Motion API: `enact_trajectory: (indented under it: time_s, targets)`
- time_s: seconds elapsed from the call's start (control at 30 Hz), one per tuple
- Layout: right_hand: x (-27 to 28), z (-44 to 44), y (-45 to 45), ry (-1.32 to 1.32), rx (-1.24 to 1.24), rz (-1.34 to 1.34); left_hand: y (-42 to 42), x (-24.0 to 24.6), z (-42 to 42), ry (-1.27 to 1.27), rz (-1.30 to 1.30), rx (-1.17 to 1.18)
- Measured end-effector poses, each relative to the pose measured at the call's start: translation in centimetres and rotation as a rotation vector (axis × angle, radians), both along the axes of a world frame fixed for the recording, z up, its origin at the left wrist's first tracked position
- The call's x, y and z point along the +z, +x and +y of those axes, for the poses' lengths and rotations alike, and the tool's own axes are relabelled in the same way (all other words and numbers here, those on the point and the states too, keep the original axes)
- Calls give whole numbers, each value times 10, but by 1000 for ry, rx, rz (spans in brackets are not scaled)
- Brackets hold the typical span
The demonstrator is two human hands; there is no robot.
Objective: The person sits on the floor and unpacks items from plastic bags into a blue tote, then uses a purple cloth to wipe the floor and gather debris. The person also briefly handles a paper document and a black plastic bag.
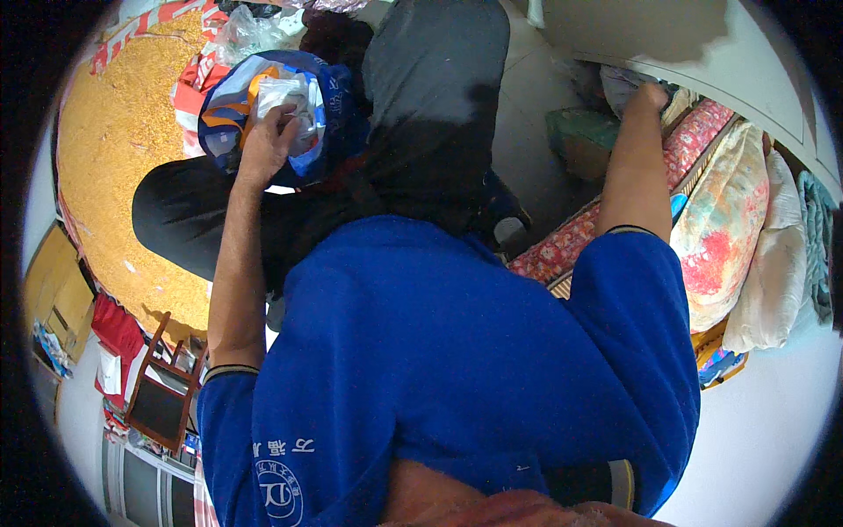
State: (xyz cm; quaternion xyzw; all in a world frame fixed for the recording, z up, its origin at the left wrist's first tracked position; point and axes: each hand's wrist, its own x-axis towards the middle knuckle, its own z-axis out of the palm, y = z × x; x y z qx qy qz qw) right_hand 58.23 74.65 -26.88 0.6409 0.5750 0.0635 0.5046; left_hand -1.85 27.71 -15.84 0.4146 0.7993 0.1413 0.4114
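Observation:
My left hand [270, 141] reaches into an open blue bag [346, 125] that rests by my bent left leg. Its fingers curl over a white plastic packet [280, 95] in the bag's mouth. Orange strips, which look like bag handles, lie beside the packet. My right arm stretches out to the right. My right hand [652, 97] is beside a greyish bundle [619, 89] under the edge of a pale piece of furniture; its fingers are hidden. Just left of it and lower is a green bag or cloth [579, 135].
A large spread of yellow grain [125, 151] lies at the left on a red-and-white striped sheet [191, 85]. A clear plastic bag [244, 36] sits beyond the blue bag. Floral rolled bedding [698, 138] and stained sacks [724, 230] line the right. A wooden chair [158, 395] stands lower left.

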Motion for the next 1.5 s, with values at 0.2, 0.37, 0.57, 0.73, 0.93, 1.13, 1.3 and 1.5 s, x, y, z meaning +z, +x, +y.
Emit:
enact_trajectory:
  time_s: [0.2, 0.37, 0.57, 0.73, 0.93, 1.13, 1.3, 1.5]
  targets:
    - [-10, -33, -16, -95, -58, 181, 1, -4, -2, -1, 30, 18]
    - [-49, -73, -23, -165, -87, 302, 5, -4, -7, -20, 93, -13]
    - [-68, -65, -31, -193, -48, 305, 6, 5, -5, 38, 100, -62]
    - [-92, -86, -43, -190, 6, 337, 6, 31, -11, 118, 44, -20]
    - [-103, -126, -66, -123, 239, 559, -39, 59, -40, 278, 648, 226]
    - [30, -130, -168, 320, -144, 1468, -72, 10, -49, 12, 605, 451]
    - [188, -168, -287, 534, -139, 2012, -91, -28, -57, -48, 430, 499]
    - [217, -245, -387, 5, 522, 1873, -85, 0, -49, 93, 347, 474]
